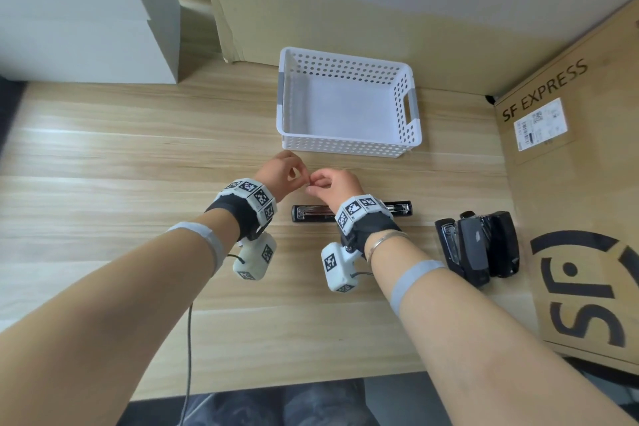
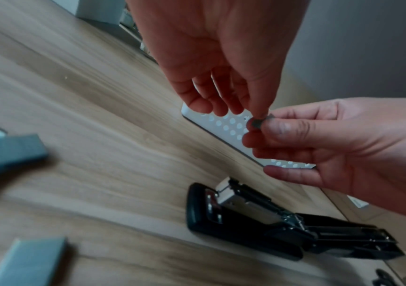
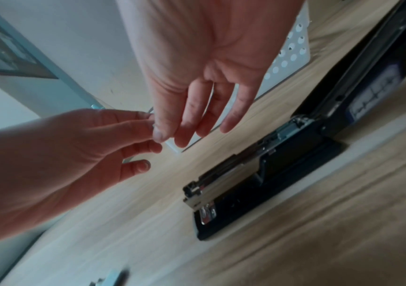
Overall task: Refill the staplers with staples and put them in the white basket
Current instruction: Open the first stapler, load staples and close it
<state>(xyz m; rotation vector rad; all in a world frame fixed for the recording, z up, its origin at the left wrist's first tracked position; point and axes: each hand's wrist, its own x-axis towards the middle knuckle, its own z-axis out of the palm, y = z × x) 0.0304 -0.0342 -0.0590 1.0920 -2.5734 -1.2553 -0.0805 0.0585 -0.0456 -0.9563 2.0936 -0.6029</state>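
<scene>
Both hands meet above the table, just in front of the white basket (image 1: 349, 143). My left hand (image 1: 300, 176) and right hand (image 1: 316, 184) each pinch one small grey staple strip (image 2: 257, 122) between thumb and forefinger. The strip is too small to make out in the head view. Below the hands a black stapler (image 1: 311, 213) lies folded fully open on the wood, its metal staple channel (image 2: 248, 203) facing up. In the right wrist view the same open stapler (image 3: 258, 174) lies to the right of the fingers. The basket holds nothing.
Two or three more black staplers (image 1: 479, 247) stand bunched at the right, beside a large SF Express cardboard box (image 1: 570, 135). Loose grey staple strips (image 2: 13, 150) lie on the table to the left. A white box (image 1: 90, 10) stands at the back left.
</scene>
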